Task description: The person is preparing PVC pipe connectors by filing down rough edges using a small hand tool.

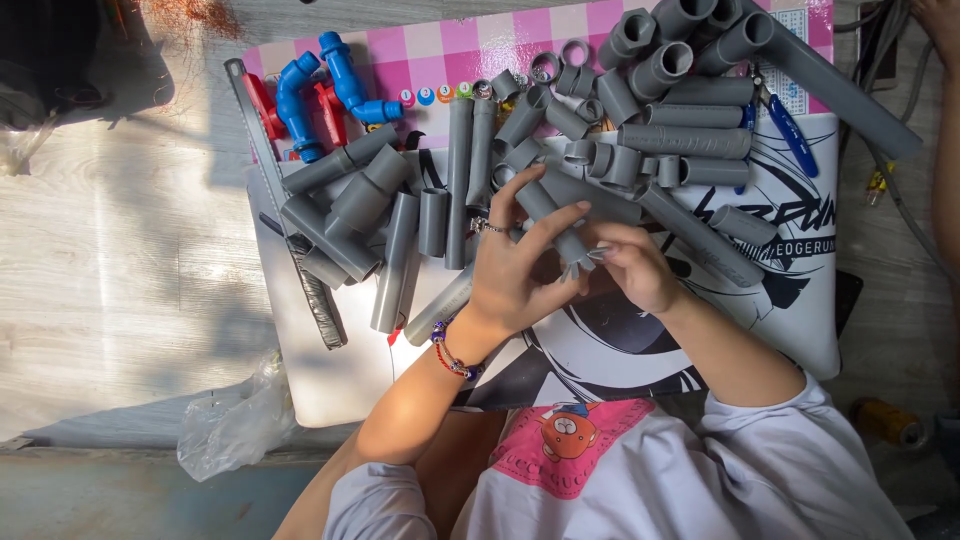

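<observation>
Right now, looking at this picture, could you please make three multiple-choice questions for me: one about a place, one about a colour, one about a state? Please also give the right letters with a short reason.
1. Where do the blue pipe fittings lie?
A. At the far left of the pile, on the pink checked mat
B. Under the clear plastic bag
C. In the person's lap

2. What colour are most of the pipe pieces on the board?
A. White
B. Grey
C. Green

3. What are the two hands doing?
A. Resting flat on the floor
B. Both holding one short grey pipe piece together
C. Holding scissors

Answers:
1. A, since the blue fittings sit beside red parts at the mat's left end.
2. B, since nearly every tube and joint is grey.
3. B, since the left hand and right hand meet around the piece, fingers closed on it.
</observation>
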